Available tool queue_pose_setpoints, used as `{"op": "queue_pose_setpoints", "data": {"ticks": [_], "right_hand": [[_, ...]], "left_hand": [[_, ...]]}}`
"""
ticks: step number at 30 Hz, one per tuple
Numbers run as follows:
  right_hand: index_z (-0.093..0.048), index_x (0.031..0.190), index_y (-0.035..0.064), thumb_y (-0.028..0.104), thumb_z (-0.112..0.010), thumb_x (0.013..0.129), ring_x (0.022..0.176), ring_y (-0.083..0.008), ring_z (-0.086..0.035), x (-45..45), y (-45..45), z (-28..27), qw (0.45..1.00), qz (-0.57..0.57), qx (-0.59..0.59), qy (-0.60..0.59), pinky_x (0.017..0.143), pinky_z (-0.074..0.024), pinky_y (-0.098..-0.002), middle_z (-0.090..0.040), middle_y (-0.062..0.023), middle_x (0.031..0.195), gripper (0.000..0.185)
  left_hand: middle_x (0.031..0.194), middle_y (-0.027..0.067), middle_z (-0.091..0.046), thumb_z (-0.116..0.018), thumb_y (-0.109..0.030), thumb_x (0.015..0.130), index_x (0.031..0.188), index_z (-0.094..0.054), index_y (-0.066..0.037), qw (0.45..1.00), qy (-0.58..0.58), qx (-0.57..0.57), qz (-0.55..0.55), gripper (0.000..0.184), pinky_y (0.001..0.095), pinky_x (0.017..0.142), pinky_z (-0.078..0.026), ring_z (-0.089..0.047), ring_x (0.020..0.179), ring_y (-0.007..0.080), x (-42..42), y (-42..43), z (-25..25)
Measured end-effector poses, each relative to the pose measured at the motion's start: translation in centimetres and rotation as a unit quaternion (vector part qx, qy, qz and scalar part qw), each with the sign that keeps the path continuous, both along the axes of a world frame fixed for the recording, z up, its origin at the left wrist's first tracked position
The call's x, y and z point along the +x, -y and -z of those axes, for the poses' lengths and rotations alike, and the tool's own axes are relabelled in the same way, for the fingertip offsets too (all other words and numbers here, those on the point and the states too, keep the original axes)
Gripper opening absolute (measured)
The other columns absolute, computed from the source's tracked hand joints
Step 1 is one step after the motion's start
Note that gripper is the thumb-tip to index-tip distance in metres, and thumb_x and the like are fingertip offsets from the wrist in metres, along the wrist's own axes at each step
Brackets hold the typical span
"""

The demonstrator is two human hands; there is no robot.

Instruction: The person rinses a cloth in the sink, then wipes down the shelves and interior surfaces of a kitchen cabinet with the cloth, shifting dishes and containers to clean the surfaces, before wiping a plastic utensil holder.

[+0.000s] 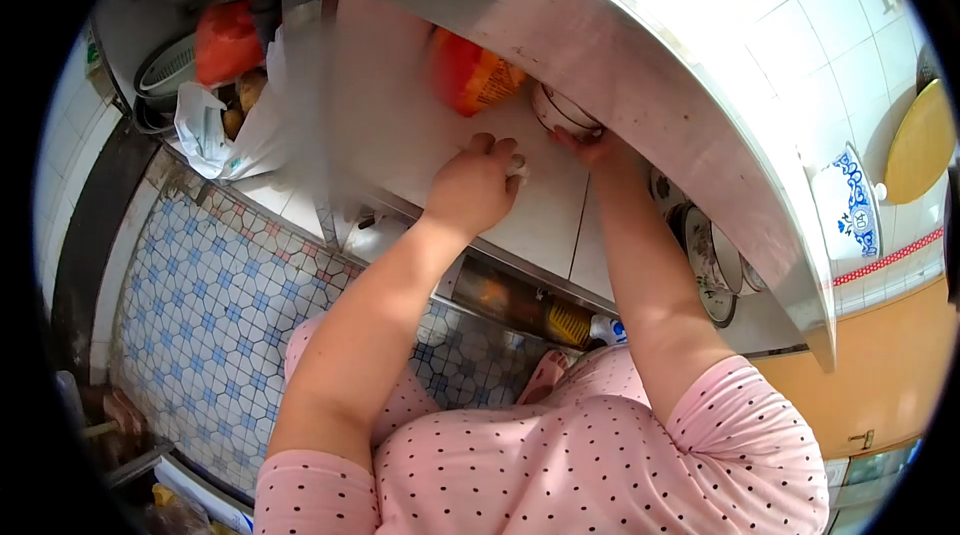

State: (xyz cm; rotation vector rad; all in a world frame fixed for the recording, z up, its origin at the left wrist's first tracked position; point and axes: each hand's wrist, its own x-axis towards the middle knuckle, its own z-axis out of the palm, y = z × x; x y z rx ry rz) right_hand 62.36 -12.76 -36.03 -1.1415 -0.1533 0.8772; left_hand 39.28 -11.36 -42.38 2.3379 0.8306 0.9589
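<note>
Over the white tiled shelf (pixel 420 140), my left hand (pixel 470 185) is closed, and a bit of white crumpled cloth or tissue (pixel 518 169) shows by its fingers. Further right, my right hand (pixel 590 147) grips the side of a white bowl with a dark rim (pixel 563 113), which looks stacked with another. Some of the right fingers are hidden behind the bowl. A red and orange printed bag (pixel 475 75) lies beside the bowls, just beyond my left hand.
The metal counter edge (pixel 640 65) overhangs the shelf. Patterned enamel bowls (pixel 712 255) stand beside my right forearm. A white plastic bag (pixel 205 130), a red bag (pixel 226 43) and a grey basket (pixel 168 65) sit at the left. Below are a lower compartment (pixel 510 295) and the tiled floor (pixel 215 310).
</note>
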Motion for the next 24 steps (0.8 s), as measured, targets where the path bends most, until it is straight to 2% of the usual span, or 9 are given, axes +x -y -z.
{"op": "queue_pose_setpoints", "data": {"ticks": [7,16,19,24], "right_hand": [[-0.040,0.141,0.0060,0.040,-0.041,0.097,0.132,-0.0350,-0.038,0.9,1.1,0.5,0.999,0.029,0.012,0.010,0.103,-0.0336,-0.0553,-0.038,-0.0152,0.147,0.056],[-0.043,0.139,0.0053,0.036,-0.044,0.097,0.128,-0.0335,-0.042,3.1,2.0,0.4,0.997,0.070,0.022,0.030,0.101,-0.0368,-0.0520,-0.041,-0.0149,0.144,0.052],[-0.043,0.138,0.0051,0.035,-0.045,0.097,0.127,-0.0330,-0.043,3.7,2.0,0.3,0.996,0.077,0.021,0.037,0.100,-0.0379,-0.0509,-0.042,-0.0148,0.143,0.051],[-0.045,0.137,0.0047,0.032,-0.046,0.097,0.125,-0.0321,-0.046,4.7,1.5,-0.1,0.995,0.090,0.020,0.040,0.099,-0.0397,-0.0490,-0.044,-0.0146,0.142,0.049]], "left_hand": [[0.109,0.0142,-0.059,-0.066,-0.022,0.081,0.115,-0.058,-0.009,1.000,-0.001,0.024,0.006,0.038,0.0430,0.074,-0.056,-0.065,0.088,0.0352,0.2,0.2,0.2],[0.110,0.0129,-0.059,-0.067,-0.023,0.081,0.115,-0.060,-0.010,1.000,-0.018,-0.002,0.023,0.037,0.0417,0.076,-0.056,-0.066,0.091,0.0333,-0.3,0.2,-0.2],[0.117,0.0155,-0.059,-0.068,-0.025,0.082,0.109,-0.062,-0.010,1.000,-0.002,-0.018,0.017,0.032,0.0436,0.079,-0.055,-0.065,0.094,0.0364,-0.6,0.3,-0.4],[0.119,0.0159,-0.058,-0.068,-0.025,0.083,0.111,-0.061,-0.009,0.999,-0.025,-0.035,0.027,0.034,0.0439,0.081,-0.055,-0.064,0.097,0.0365,-0.8,0.1,-0.5]]}}
